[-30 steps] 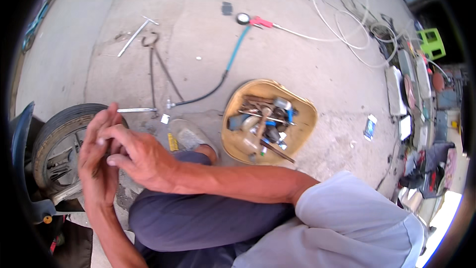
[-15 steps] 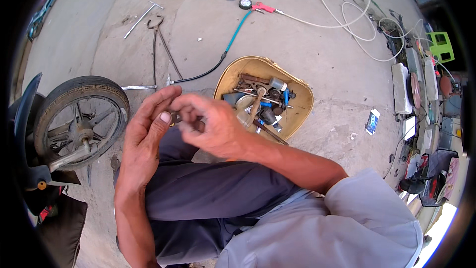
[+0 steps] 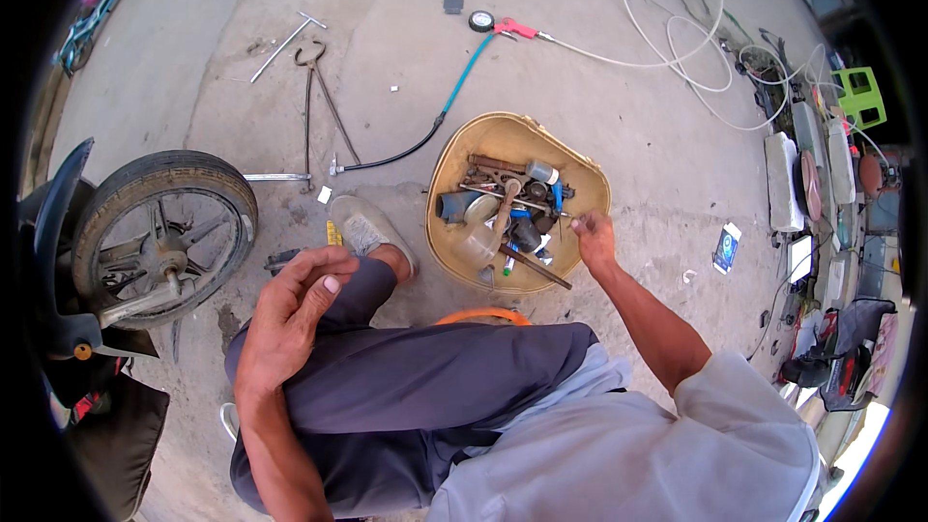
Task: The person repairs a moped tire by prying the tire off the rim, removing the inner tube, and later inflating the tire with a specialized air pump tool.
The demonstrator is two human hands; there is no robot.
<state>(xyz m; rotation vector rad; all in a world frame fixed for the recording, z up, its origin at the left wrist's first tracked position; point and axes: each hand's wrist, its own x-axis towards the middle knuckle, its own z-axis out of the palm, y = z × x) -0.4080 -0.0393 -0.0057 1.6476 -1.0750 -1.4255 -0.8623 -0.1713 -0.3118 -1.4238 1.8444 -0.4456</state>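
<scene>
My left hand is above my left knee, its fingers curled and the thumb lying close to them. Whatever it may hold is hidden behind the fingers. At the right rim of a yellow-brown tub, my right hand has thumb and fingertips pinched together; a thin piece seems to stick out from them, too small to name. Inside the tub lie a hammer with a worn handle, a clear plastic bottle, a grey-capped container and several rusty metal parts.
A spoked wheel with a tyre stands at the left. Beyond the tub, a pressure gauge with a red handle lies joined to hoses. Long-handled tongs and a T-handle wrench lie on the concrete. Blocks line the right side.
My right hand has left the left hand and reached rightwards to the tub's rim. The left hand stays over my knee, its fingers more curled. My shoe now shows.
</scene>
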